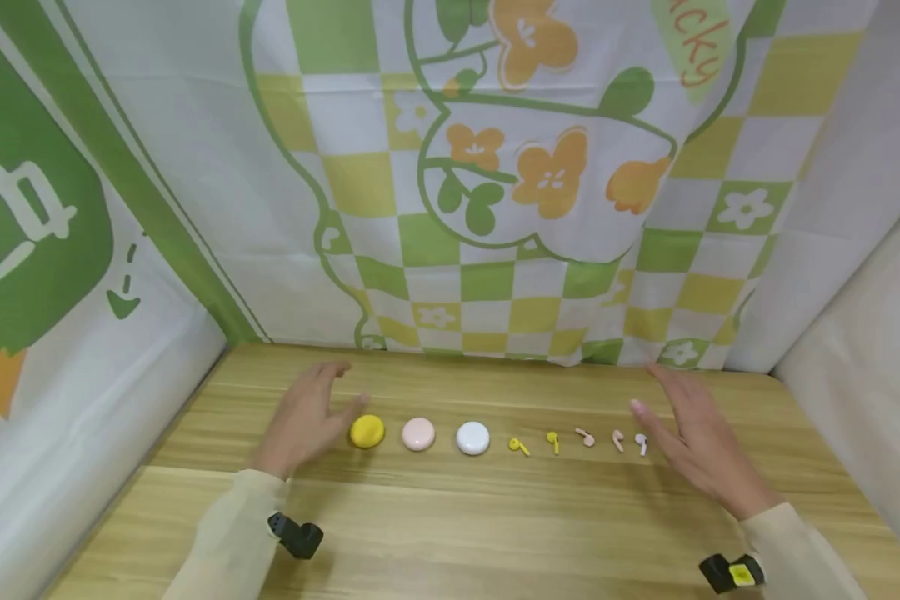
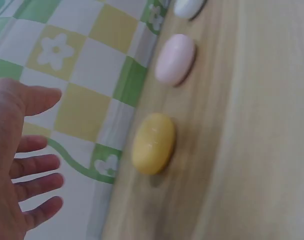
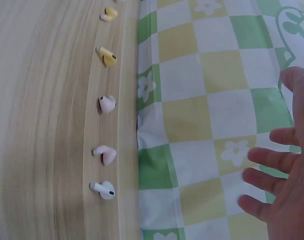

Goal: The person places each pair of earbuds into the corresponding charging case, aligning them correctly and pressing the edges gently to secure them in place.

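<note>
Three rounded earbud cases stand in a row on the table: a yellow case point(image 1: 367, 432), a pink case point(image 1: 418, 434) and a white case point(image 1: 472, 437). To their right the row goes on with two yellow earbuds point(image 1: 552, 438), two pink earbuds point(image 1: 618, 439) and a white earbud point(image 1: 641, 442). My left hand point(image 1: 303, 421) hovers beside the yellow case, fingers spread and holding nothing. Over the right end of the row my right hand point(image 1: 705, 442) is nearest the white earbud, also holding nothing. The left wrist view shows the yellow case point(image 2: 154, 144) apart from the fingers.
The wood-grain table point(image 1: 450, 525) reaches back to a hanging cloth point(image 1: 487, 283) with green and yellow checks and flowers. White printed sheets enclose the left point(image 1: 150, 275) and right point(image 1: 862, 308) sides. Each wrist wears a small black camera.
</note>
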